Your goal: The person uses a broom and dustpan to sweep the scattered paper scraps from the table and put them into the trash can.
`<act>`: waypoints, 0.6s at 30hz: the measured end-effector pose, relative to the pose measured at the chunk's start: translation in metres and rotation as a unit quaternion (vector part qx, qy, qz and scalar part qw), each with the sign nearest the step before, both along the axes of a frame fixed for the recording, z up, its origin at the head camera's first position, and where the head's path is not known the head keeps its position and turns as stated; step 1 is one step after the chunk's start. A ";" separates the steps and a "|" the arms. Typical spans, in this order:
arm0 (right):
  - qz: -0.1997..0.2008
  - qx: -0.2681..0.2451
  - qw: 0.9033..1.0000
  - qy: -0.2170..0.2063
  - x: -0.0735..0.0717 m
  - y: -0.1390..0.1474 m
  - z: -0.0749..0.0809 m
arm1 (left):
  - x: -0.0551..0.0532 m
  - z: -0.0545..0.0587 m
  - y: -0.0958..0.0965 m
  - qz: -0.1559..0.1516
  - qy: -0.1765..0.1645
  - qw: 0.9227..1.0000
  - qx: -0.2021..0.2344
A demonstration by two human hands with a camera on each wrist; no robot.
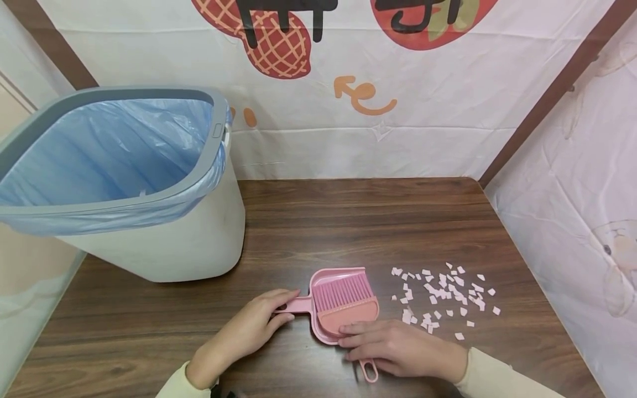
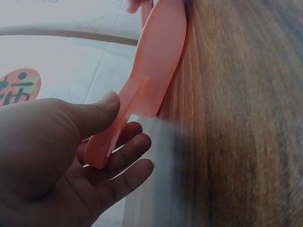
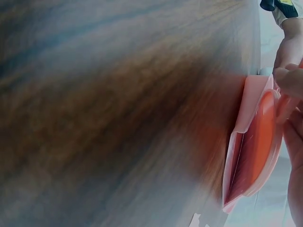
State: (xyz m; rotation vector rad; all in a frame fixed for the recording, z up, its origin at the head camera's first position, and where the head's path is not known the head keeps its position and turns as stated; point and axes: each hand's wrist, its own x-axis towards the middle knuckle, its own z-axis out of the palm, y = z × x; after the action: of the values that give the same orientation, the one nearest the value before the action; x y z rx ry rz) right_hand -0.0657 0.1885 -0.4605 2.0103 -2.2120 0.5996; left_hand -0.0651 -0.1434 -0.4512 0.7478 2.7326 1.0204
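Observation:
A pink dustpan (image 1: pixel 314 329) lies on the table with its open side to the right. Nested in its pan is a pink hand brush (image 1: pixel 350 316), whose looped handle points toward the person. My left hand (image 1: pixel 251 323) grips the dustpan's handle; the left wrist view shows the thumb on top of the dustpan (image 2: pixel 163 56) handle and fingers beneath. The right hand (image 1: pixel 390 345) holds the brush by its handle, fingertips at the brush head. From the right wrist, the brush (image 3: pixel 263 137) shows inside the pan. Small white paper scraps (image 1: pixel 443 293) lie scattered to the right.
A tall white bin (image 1: pixel 199 243) with a grey rim and a blue plastic liner (image 1: pixel 124 143) stands at the left on the wooden table (image 1: pixel 348 221). Printed cloth (image 1: pixel 438 110) hangs behind and along the right side.

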 end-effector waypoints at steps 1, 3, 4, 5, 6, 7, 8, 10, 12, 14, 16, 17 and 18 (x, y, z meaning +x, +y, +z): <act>0.000 -0.003 1.000 0.000 0.000 0.000 0.001 | 0.000 0.000 0.000 0.001 0.002 1.000 0.001; 0.002 -0.009 1.000 0.003 0.000 0.000 0.002 | 0.001 0.000 0.001 0.004 0.005 1.000 0.003; 0.004 -0.011 1.000 0.007 0.000 0.000 0.002 | 0.001 0.000 0.001 0.005 0.005 1.000 0.005; 0.004 -0.013 1.000 0.007 0.000 0.000 0.003 | 0.001 -0.001 0.001 0.005 0.005 1.000 0.007; 0.005 -0.017 1.000 0.008 0.000 0.000 0.004 | 0.001 -0.001 0.001 0.006 0.005 1.000 0.009; 0.005 -0.020 1.000 0.007 0.000 0.000 0.004 | 0.001 -0.001 0.001 0.006 0.006 1.000 0.010; 0.006 -0.024 1.000 0.008 0.000 0.000 0.005 | 0.001 -0.001 0.001 0.006 0.006 1.000 0.011; 0.007 -0.033 0.999 0.008 0.000 0.000 0.007 | 0.001 -0.002 0.001 0.008 0.006 1.000 0.013; 0.009 -0.040 0.999 0.010 -0.001 -0.001 0.009 | 0.001 -0.003 0.002 0.009 0.007 1.000 0.014; 0.012 -0.045 0.999 0.020 -0.001 -0.001 0.010 | 0.001 -0.004 0.003 0.011 0.008 1.000 0.014; 0.012 -0.048 0.998 0.027 -0.001 -0.002 0.011 | 0.001 -0.005 0.003 0.014 0.009 1.000 0.015; 0.013 -0.051 0.998 0.030 -0.002 -0.002 0.012 | 0.001 -0.006 0.003 0.015 0.010 1.000 0.015; 0.014 -0.053 0.998 0.036 -0.002 -0.002 0.012 | 0.002 -0.006 0.004 0.017 0.010 1.000 0.015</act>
State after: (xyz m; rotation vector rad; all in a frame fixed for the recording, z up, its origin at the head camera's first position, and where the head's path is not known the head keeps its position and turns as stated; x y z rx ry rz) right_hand -0.0677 0.1866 -0.4484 1.9813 -2.0696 0.6247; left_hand -0.0635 -0.1397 -0.4573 0.7211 2.7622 1.0696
